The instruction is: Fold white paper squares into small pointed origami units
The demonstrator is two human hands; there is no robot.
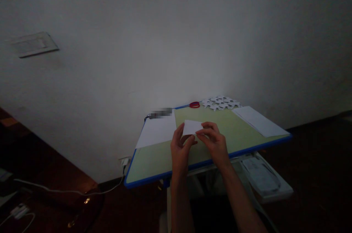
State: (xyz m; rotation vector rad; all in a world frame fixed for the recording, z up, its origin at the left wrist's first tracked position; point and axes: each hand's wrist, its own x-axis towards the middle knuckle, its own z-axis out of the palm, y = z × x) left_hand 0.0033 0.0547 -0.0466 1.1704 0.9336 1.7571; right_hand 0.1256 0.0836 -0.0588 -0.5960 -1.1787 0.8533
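Note:
A small piece of white paper [192, 127] is held up above the table between my two hands. My left hand [182, 145] grips its left side, with the thumb below and the fingers behind. At the right edge, my right hand [213, 140] pinches the paper between thumb and fingertips. The paper looks folded, though dim light hides its creases. Beneath both hands lies the pale green tabletop [154, 165] with a blue rim.
Scissors with red handles [194, 105] lie at the back edge, beside several folded white paper pieces [221, 103]. A stack of white sheets [260, 121] is on the right; a large white sheet [156, 130] on the left. The wall [176, 42] stands behind the table.

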